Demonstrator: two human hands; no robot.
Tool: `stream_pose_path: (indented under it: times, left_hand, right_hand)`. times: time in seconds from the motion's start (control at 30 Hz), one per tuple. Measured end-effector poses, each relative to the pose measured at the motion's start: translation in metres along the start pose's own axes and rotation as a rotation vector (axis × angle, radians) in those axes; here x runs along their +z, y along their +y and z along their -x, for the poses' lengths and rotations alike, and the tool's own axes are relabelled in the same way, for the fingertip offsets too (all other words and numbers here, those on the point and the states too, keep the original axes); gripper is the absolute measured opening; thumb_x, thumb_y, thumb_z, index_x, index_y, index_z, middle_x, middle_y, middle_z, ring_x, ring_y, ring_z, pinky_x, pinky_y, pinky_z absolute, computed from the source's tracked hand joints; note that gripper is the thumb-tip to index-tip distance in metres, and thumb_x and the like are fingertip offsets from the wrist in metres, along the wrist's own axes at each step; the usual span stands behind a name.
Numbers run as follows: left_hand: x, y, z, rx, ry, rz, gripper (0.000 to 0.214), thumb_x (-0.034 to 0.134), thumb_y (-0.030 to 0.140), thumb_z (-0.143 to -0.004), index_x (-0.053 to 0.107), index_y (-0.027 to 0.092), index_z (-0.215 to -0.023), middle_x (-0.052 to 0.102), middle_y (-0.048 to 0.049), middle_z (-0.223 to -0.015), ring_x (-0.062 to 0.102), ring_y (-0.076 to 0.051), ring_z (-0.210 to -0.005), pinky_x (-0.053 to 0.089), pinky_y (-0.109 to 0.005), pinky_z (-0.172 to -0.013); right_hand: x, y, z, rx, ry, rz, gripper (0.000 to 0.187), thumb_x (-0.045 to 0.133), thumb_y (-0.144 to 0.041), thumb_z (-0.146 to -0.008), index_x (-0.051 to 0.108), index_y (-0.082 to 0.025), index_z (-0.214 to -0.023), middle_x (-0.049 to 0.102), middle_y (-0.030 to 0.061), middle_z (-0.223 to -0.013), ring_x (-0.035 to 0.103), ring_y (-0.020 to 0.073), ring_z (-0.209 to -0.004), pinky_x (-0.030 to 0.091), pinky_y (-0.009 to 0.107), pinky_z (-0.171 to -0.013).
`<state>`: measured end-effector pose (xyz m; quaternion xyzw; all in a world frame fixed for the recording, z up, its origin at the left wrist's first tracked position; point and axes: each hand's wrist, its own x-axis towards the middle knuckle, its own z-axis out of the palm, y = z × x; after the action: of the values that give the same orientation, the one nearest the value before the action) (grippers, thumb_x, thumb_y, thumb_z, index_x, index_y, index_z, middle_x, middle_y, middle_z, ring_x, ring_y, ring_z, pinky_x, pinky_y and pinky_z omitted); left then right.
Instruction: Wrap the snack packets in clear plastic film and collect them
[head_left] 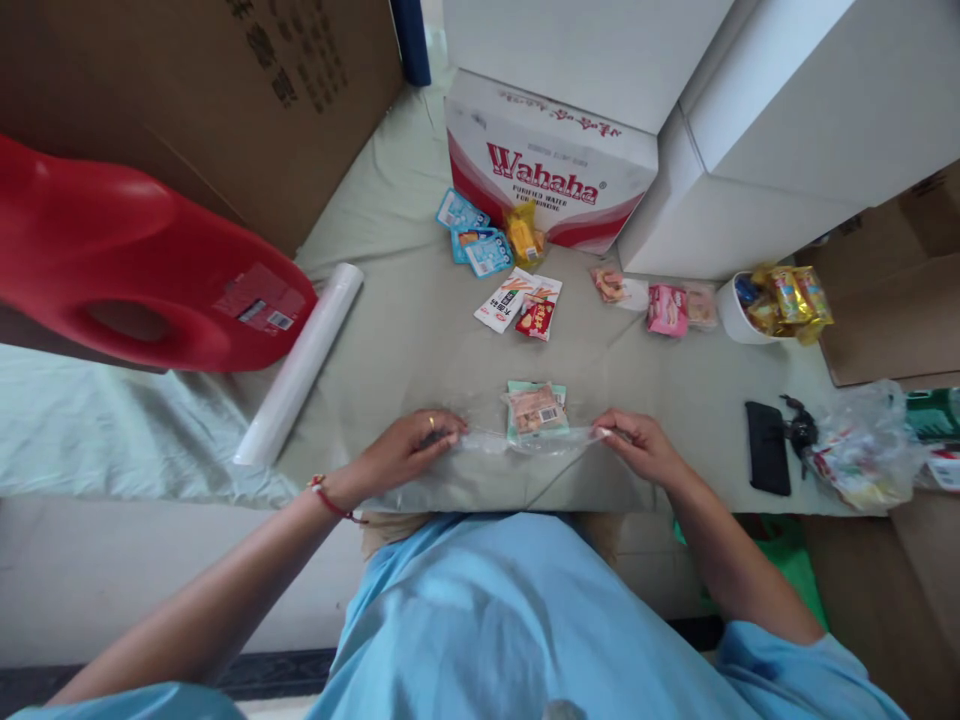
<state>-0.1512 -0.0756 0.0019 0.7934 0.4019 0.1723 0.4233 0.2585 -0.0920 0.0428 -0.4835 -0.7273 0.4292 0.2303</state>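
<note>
A clear plastic bag (pixel 517 425) lies flat near the front edge of a table covered in pale green cloth (pixel 420 330). Inside it are snack packets (pixel 535 409), a brown one on top of a green one. My left hand (pixel 411 447) pinches the bag's left edge, fingers closed. My right hand (pixel 636 443) pinches the bag's right edge. The bag's near edge is stretched between both hands.
A white roll (pixel 300 362) lies at the left beside a red plastic stool (pixel 142 265). Loose snack packets (pixel 517 300) lie mid-table before a Wahaha carton (pixel 547 170). A white bowl of sweets (pixel 780 300), a black phone (pixel 767 447), keys and a plastic bag (pixel 862 445) sit right.
</note>
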Motion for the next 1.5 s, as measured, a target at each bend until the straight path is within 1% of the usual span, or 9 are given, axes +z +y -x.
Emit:
stream_pose_path:
  times: [0.13,0.33,0.57,0.7,0.93,1.07,1.17,1.3,1.5]
  left_hand:
    - [-0.014,0.005,-0.025,-0.26,0.173,0.101,0.048,0.045,0.063,-0.099,0.065,0.021,-0.089,0.07,-0.0017,-0.08,0.061,-0.019,-0.073,0.049,-0.028,-0.069]
    - [-0.015,0.001,-0.046,-0.522,0.507,-0.065,0.029,0.054,0.047,-0.091,0.065,0.021,-0.093,0.068,-0.004,-0.087,0.06,-0.021,-0.078,0.049,-0.033,-0.074]
    - [-0.009,0.057,-0.003,-0.24,1.237,-0.503,0.014,0.061,0.025,-0.093,0.069,0.019,-0.103,0.067,-0.0137,-0.11,0.063,-0.031,-0.115,0.047,-0.051,-0.106]
    - [0.03,0.102,-0.017,0.253,0.664,-0.56,0.04,0.056,0.011,-0.093,0.067,0.026,-0.128,0.076,-0.0063,-0.121,0.068,-0.023,-0.115,0.046,-0.041,-0.101]
    - [0.071,0.093,-0.087,0.084,0.162,-0.603,0.043,0.044,0.012,-0.104,0.061,0.015,-0.143,0.072,-0.0104,-0.139,0.062,-0.026,-0.127,0.043,-0.043,-0.1]
    - [0.074,0.086,-0.093,0.066,0.099,-0.633,0.041,0.044,0.016,-0.106,0.061,0.016,-0.143,0.071,-0.0109,-0.137,0.059,-0.026,-0.129,0.044,-0.042,-0.098]
    - [0.078,0.085,-0.09,0.069,0.119,-0.65,0.04,0.046,0.016,-0.106,0.061,0.016,-0.144,0.07,-0.0115,-0.137,0.057,-0.026,-0.129,0.044,-0.042,-0.094]
    - [0.086,0.084,-0.086,0.036,0.245,-0.69,0.033,0.05,0.018,-0.105,0.07,0.02,-0.132,0.066,-0.0123,-0.142,0.054,-0.028,-0.128,0.042,-0.043,-0.096]
    - [0.088,0.088,-0.084,-0.035,0.261,-0.69,0.028,0.049,0.023,-0.107,0.072,0.023,-0.124,0.07,-0.009,-0.103,0.058,-0.027,-0.101,0.04,-0.043,-0.082]
  right_hand:
    - [-0.01,0.009,-0.037,0.177,0.005,-0.086,0.049,0.056,-0.067,-0.096,0.061,-0.021,-0.079,0.05,-0.0037,-0.064,0.046,0.0122,-0.059,0.036,0.024,-0.057]
    - [0.002,0.031,-0.063,0.355,0.005,0.124,0.052,0.051,-0.068,-0.088,0.043,-0.023,-0.063,0.036,-0.0048,-0.058,0.033,0.0109,-0.056,0.024,0.026,-0.053]
    - [0.008,0.032,-0.059,0.338,0.0,0.271,0.047,0.044,-0.061,-0.091,0.042,-0.023,-0.063,0.04,-0.0037,-0.056,0.037,0.0123,-0.055,0.026,0.026,-0.054]
    - [0.006,0.029,-0.061,0.335,-0.037,0.335,0.046,0.043,-0.059,-0.093,0.043,-0.023,-0.063,0.042,-0.0034,-0.056,0.039,0.0128,-0.056,0.026,0.027,-0.055]
    - [-0.025,0.02,-0.081,0.275,-0.256,0.458,0.04,0.05,-0.052,-0.098,0.064,-0.019,-0.08,0.06,0.0005,-0.069,0.05,0.015,-0.064,0.035,0.027,-0.062]
    - [-0.02,0.008,-0.12,0.161,0.014,0.708,0.031,0.054,-0.041,-0.103,0.072,-0.017,-0.109,0.07,0.0134,-0.11,0.063,0.0242,-0.1,0.045,0.032,-0.086]
    - [0.003,-0.001,-0.151,0.167,0.037,0.802,0.037,0.064,-0.038,-0.099,0.068,-0.016,-0.128,0.066,0.0188,-0.132,0.059,0.0312,-0.12,0.046,0.037,-0.097]
    - [0.024,-0.001,-0.174,0.297,0.037,0.681,0.067,0.078,-0.038,-0.089,0.054,-0.015,-0.147,0.074,0.0152,-0.115,0.066,0.0286,-0.102,0.047,0.033,-0.084]
    - [0.008,0.01,-0.175,0.357,-0.091,0.426,0.014,0.072,-0.025,-0.086,0.076,-0.016,-0.096,0.068,0.0008,-0.074,0.058,0.0144,-0.067,0.037,0.024,-0.064]
